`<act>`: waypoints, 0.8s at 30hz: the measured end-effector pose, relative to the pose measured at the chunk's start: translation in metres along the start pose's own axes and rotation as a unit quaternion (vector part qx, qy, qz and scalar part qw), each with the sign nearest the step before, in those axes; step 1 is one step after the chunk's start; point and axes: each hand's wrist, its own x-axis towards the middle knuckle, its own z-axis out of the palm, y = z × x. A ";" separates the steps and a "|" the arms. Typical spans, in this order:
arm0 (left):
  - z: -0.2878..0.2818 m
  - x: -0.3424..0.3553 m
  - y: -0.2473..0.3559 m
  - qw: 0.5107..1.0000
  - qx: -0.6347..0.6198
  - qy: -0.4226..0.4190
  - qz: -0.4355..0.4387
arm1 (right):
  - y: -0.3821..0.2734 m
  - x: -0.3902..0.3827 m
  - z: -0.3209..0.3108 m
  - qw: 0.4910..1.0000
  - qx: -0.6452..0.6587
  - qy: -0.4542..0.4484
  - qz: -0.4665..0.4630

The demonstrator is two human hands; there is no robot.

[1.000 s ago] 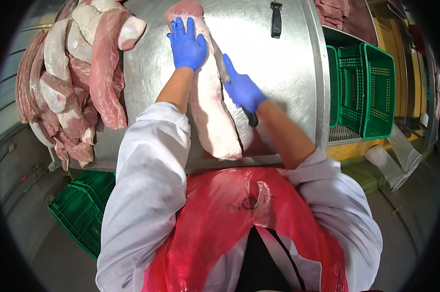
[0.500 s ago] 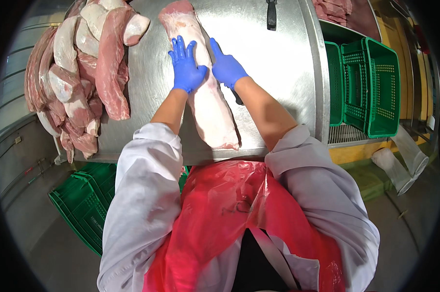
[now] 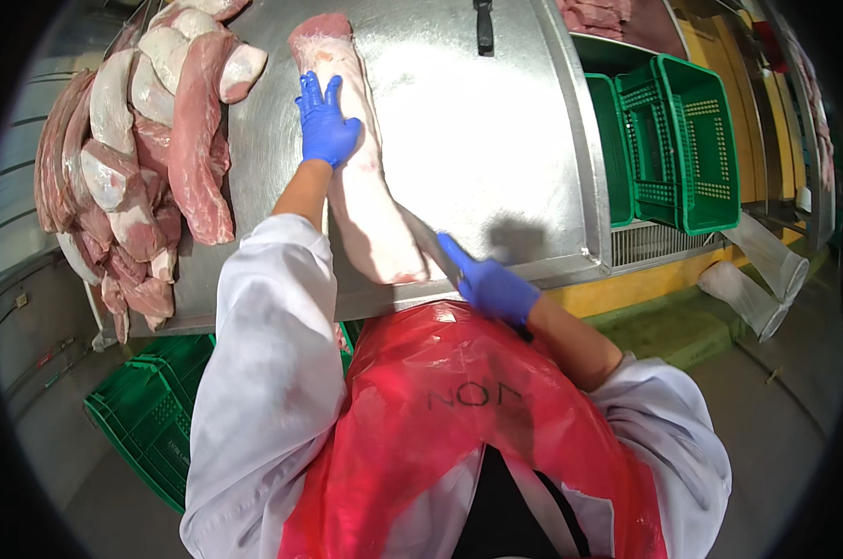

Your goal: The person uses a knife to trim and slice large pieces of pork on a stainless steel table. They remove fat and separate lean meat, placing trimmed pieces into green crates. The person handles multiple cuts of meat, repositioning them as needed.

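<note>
In the head view, my left hand [image 3: 326, 129], in a blue glove with fingers spread, presses on a long pale, fat-covered slab of meat [image 3: 375, 238] lying lengthwise on the steel table [image 3: 514, 140]. My right hand [image 3: 489, 284], also gloved, grips a knife [image 3: 426, 233] with a dark handle, index finger stretched along the blade. The blade lies low against the right side of the slab, near its bottom end. A black handle [image 3: 485, 26] lies at the table's top.
A heap of pink and white meat cuts [image 3: 137, 186] covers the left side. Green baskets [image 3: 692, 140] stand right of the table, below a tray of sliced meat [image 3: 594, 17]. Another green crate [image 3: 142, 410] is below the table at left, and clear plastic bags [image 3: 738, 303] hang lower right.
My right hand and knife have moved down toward the near end of the slab. My left hand went lower, then back up a little, and is now further left, still on the meat.
</note>
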 end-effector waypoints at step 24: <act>-0.005 -0.074 -0.094 0.787 -0.472 -0.123 -0.379 | 0.047 -0.190 -0.021 0.893 0.311 0.270 0.181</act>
